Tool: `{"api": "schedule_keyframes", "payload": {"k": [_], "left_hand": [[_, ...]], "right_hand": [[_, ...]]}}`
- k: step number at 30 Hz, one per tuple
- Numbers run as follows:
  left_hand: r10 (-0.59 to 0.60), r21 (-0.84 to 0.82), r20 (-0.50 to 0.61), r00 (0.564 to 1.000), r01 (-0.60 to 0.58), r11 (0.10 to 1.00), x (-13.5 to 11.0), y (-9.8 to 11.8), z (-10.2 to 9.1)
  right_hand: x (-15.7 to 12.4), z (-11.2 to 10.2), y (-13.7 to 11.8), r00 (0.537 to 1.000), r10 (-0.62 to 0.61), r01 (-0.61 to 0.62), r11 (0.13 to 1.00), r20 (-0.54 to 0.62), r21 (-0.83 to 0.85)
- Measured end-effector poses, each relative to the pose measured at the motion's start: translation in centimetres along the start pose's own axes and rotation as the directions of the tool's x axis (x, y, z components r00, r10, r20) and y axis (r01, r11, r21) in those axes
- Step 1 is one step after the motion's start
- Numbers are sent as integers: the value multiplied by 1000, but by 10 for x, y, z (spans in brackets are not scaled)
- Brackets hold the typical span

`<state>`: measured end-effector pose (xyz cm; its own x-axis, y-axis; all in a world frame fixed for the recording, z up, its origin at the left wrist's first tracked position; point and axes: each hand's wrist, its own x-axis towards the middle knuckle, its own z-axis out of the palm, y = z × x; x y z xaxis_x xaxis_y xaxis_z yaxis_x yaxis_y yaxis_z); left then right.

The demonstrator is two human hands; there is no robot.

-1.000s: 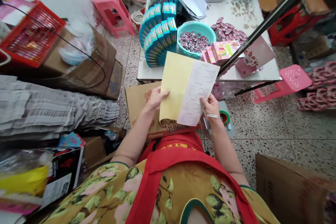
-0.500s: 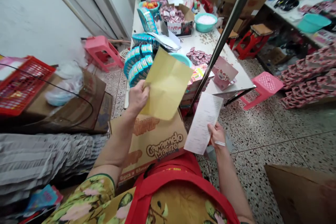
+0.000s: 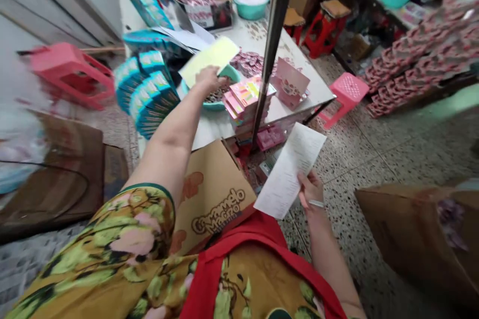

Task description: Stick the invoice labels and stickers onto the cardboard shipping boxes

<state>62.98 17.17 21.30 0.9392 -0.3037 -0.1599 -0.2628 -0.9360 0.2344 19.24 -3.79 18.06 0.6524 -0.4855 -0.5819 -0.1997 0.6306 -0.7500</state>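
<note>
My left hand (image 3: 210, 79) reaches out over the table with its fingers closed on the lower edge of a yellow sheet of paper (image 3: 213, 55). Beneath this hand is a turquoise basin (image 3: 215, 106) with small dark pieces in it; part of the basin is hidden by the paper and my arm. A long white printed sheet (image 3: 290, 169) is pinched in my right hand (image 3: 311, 188), tilted in front of my body at the right. Loose white papers (image 3: 183, 37) lie just beyond the yellow sheet.
A metal post (image 3: 272, 35) rises at the table's front edge (image 3: 318, 102), beside stacked pink boxes (image 3: 245, 99). Blue fan-shaped packs (image 3: 151, 99) sit at the left. A cardboard box (image 3: 215, 179) stands against me. Pink stools (image 3: 71, 72) and an open carton (image 3: 404, 224) flank me.
My left hand has moved forward with the yellow sheet, from above the cardboard box to over the basin. My right hand still holds the white sheet. The view has shifted toward the right.
</note>
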Motion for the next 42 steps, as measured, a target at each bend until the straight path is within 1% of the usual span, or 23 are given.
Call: {"api": "schedule_keyframes", "payload": {"k": [1,3,5,7,9,10,12,15,19,22,24,26,28,30,31,33,35,36,37,39,40,41,42], "left_hand": [[-37,-81,-70,997,31,996,-12,2,6],[-132,-328,-223,966,53,943,-55,15,6],[-155,-612,-233,960,-21,791,-117,40,1],[-47,-835,-28,998,3,550,-176,71,0],[66,-928,179,982,147,341,-216,93,3],[90,-941,237,967,206,267,-227,99,3],[67,-951,269,961,254,178,-237,96,-2],[-31,-964,215,976,217,153,-242,74,-18],[-159,-955,183,970,214,207,-262,38,-32],[-292,-919,23,956,136,371,-284,10,-32],[-367,-902,-50,929,115,415,-297,-3,-31],[-382,-926,-15,924,131,354,-307,-6,-27],[-328,-958,26,944,117,261,-313,1,-25],[-257,-969,-2,966,61,238,-315,7,-29],[-223,-963,-25,974,36,268,-316,7,-35],[-129,-915,-29,991,25,402,-317,-2,-51],[23,-830,80,997,54,555,-319,-22,-69],[104,-782,162,981,64,619,-320,-34,-76],[172,-731,244,954,64,680,-320,-46,-81],[210,-604,345,915,46,795,-320,-65,-82],[168,-522,347,923,42,852,-320,-72,-79],[106,-434,310,945,42,900,-320,-76,-72],[47,-353,239,970,41,935,-321,-78,-64]], "right_hand": [[-1,6,-1,1000,-4,4,1000,-7,15],[-5,20,-2,1000,13,-12,999,-13,39],[-10,37,1,999,15,-16,999,32,30],[-16,55,8,995,22,-24,1000,100,19],[-19,72,15,981,60,-59,998,185,-11],[-19,80,18,971,82,-77,997,223,-31],[-19,97,19,952,105,-91,994,289,-59],[-13,121,9,931,37,-14,998,362,-67],[4,149,-8,871,-36,131,978,491,-161],[22,163,-17,800,14,149,964,600,-221],[29,172,-19,781,18,147,967,625,-210],[26,180,-18,791,-14,150,973,612,-173],[14,189,-12,802,-31,137,981,596,-133],[-1,195,-6,792,23,77,988,610,-137],[-7,197,-3,785,61,41,988,616,-150],[-13,199,-1,789,95,10,986,607,-167],[-10,201,0,801,83,28,984,592,-175],[-7,202,2,787,100,29,979,608,-199],[-4,204,6,749,151,14,970,646,-243],[-3,211,21,621,306,-47,934,722,-356],[-5,214,31,565,365,-76,916,740,-394],[-10,218,43,531,401,-104,905,746,-413],[-15,222,54,523,417,-131,901,743,-413]]}}
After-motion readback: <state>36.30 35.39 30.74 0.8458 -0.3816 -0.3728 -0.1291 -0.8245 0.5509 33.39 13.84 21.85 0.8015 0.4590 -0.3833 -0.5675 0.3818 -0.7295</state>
